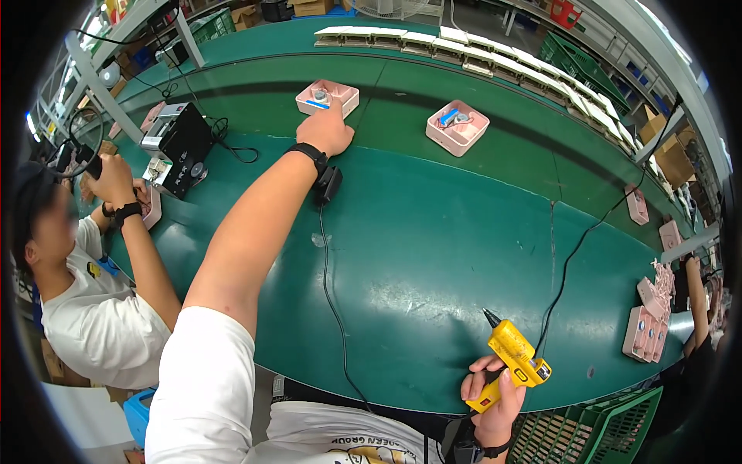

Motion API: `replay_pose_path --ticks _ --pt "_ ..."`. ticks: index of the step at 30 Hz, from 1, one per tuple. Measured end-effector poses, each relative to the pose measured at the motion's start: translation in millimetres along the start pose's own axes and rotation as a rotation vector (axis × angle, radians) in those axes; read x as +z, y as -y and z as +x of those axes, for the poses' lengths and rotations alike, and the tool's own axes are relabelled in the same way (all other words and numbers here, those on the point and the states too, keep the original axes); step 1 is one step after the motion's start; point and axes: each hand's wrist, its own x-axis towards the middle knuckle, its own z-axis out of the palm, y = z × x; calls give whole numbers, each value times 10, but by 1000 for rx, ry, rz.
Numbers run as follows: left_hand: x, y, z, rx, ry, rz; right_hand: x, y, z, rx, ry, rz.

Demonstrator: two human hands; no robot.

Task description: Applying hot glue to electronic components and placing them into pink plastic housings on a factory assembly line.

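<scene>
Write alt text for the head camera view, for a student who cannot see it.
A person's right hand holds a yellow glue gun near the close edge of a green workbench, while the outstretched left hand reaches to an open pink box. A similar box lies farther right; a co-worker is at far left.

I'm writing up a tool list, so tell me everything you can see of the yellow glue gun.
The yellow glue gun has a hard, plastic-looking body with dark smudges, a dark tapered nozzle and a small red patch on its handle. The right hand grips that handle near the close edge of the green table. The gun is tilted, nozzle up and leftward in the picture. A black cord runs down to it. Whether it is hot cannot be told.
</scene>
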Motion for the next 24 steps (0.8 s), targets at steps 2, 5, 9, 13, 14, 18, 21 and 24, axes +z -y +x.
replay_pose_path --ticks 2,5,9,13,14,18,21,24 --pt "-51 44 -6 24 17 -21 12 1 2 -8 1 -5" --pt "-125 50 -50 64 53 -58 40 -2 7 -6 -8 -6" --pt "-211 49 -211 -88 -168 134 26 27 -6 0 -21 -9" --pt "-236 63 -166 -231 -122 143 32 20 -20 2 -24 -1" --pt "-201 117 -143 -189 -151 85 32 20 -16 -1 -27 -5" --pt "-124 188 -77 -91 -175 -156 47 20 -48 19 -14 1" --pt "-261 34 -269 -73 -121 -396 89 41 -33 12 -14 23" --pt "-429 -309 -1068 327 47 -583 81 30 -18 -1 -41 32"
